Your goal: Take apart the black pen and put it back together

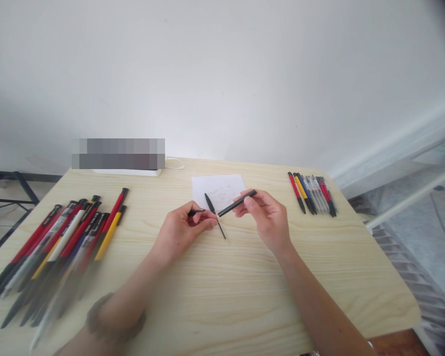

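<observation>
My left hand [185, 225] is closed in a pinch on a small black pen part [196, 212], with a thin black refill [221, 230] running down to the right from its fingertips. My right hand [265, 215] grips a black pen barrel [237, 202], which is tilted up to the right, its lower end close to my left fingertips. Another black pen tip piece [209, 202] lies on the table between my hands, at the edge of a white sheet of paper [218, 190] with scribbles on it.
Several red, yellow, white and black pens [59, 247] lie in a pile on the left of the light wooden table [222, 277]. A neat row of several pens [313, 193] lies at the far right. A white power strip [126, 172] sits at the back edge.
</observation>
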